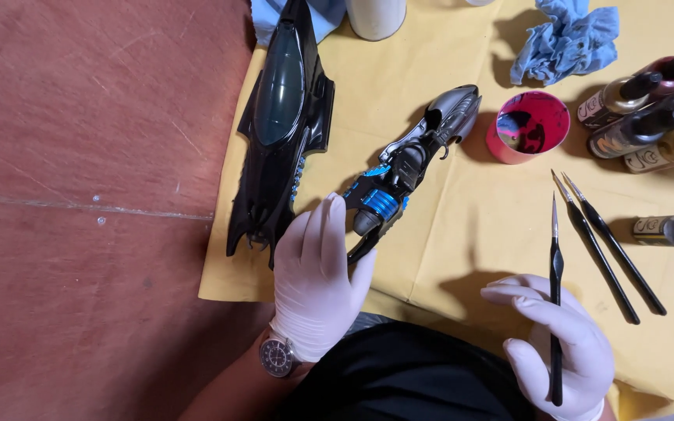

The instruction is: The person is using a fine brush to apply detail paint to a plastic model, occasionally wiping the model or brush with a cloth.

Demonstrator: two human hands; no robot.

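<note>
The left hand (317, 269), gloved white, grasps the silver, black and blue model part (407, 164) by its lower end, just beside the black model craft (278, 125) on the yellow cloth (446, 234). The right hand (563, 347) pinches a fine brush (556, 296), tip pointing up. The part rises at a slant from that one grip; it could twist loose and knock the craft. Right of the part, the red paint cup (528, 125) and 2 spare brushes (606, 242) sit near enough for a sweeping sleeve to tip or scatter them.
</note>
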